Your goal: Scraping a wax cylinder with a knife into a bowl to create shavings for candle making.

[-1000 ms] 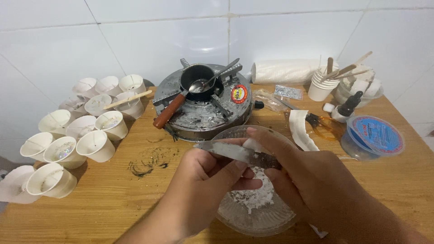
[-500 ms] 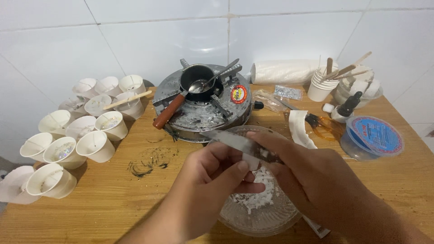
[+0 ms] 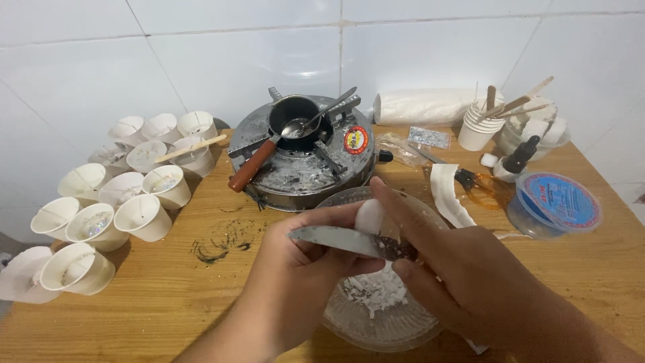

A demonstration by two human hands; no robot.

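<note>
Hands meet over a clear ribbed glass bowl (image 3: 376, 329) that sits on the wooden table (image 3: 168, 302), just in front of a round metal stove (image 3: 302, 171). The left hand (image 3: 302, 259) is closed around a small white waxy lump (image 3: 368, 216), pinching it between thumb and fingers above the bowl. The right hand (image 3: 463, 269) is clenched on the dark handle of a steel-bladed knife (image 3: 336, 238), whose blade runs leftward across the left hand's fingers and lies against the underside of the white lump; the right forefinger stretches forward beside the lump. White shavings (image 3: 376, 292) lie heaped in the bottom of the bowl, directly beneath the knife. On the stove stands a small black pot (image 3: 295, 114) with a brown wooden handle, and a metal spoon (image 3: 316, 121) rests in it. To the left of the stove a cluster of white paper cups (image 3: 114, 202) stands on the table, one of them with a flat wooden stick (image 3: 188, 148) lying across its rim. To the right are a stack of white cups holding wooden sticks (image 3: 480, 128), a small dark dropper bottle (image 3: 517, 158), orange-handled scissors (image 3: 480, 188) and a round plastic tub with a blue lid (image 3: 557, 202).
</note>
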